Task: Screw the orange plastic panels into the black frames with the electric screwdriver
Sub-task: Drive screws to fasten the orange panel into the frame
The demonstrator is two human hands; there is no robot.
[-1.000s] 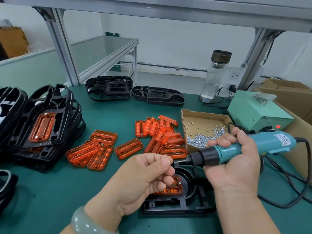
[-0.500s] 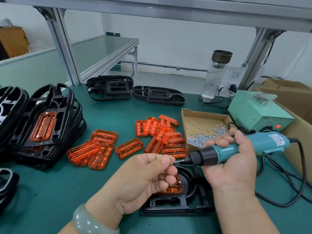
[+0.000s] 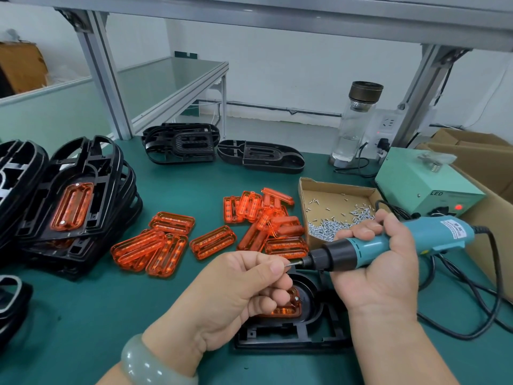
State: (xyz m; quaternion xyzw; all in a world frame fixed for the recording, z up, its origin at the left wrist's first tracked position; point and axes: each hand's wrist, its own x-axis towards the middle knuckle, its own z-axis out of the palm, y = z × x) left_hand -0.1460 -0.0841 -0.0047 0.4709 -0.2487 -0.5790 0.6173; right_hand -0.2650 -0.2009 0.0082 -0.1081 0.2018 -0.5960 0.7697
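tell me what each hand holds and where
Right hand grips the electric screwdriver around its teal body. Left hand pinches something tiny at the bit tip, likely a screw.

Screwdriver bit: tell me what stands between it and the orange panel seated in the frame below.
The left hand does: pinching the bit at its tip, its curled fingers hang over the orange panel in the black frame, hiding most of it. The right hand grips the electric screwdriver sideways, above.

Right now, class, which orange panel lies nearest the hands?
The orange panel in the black frame under the left hand; the others lie loose behind or in stacked frames.
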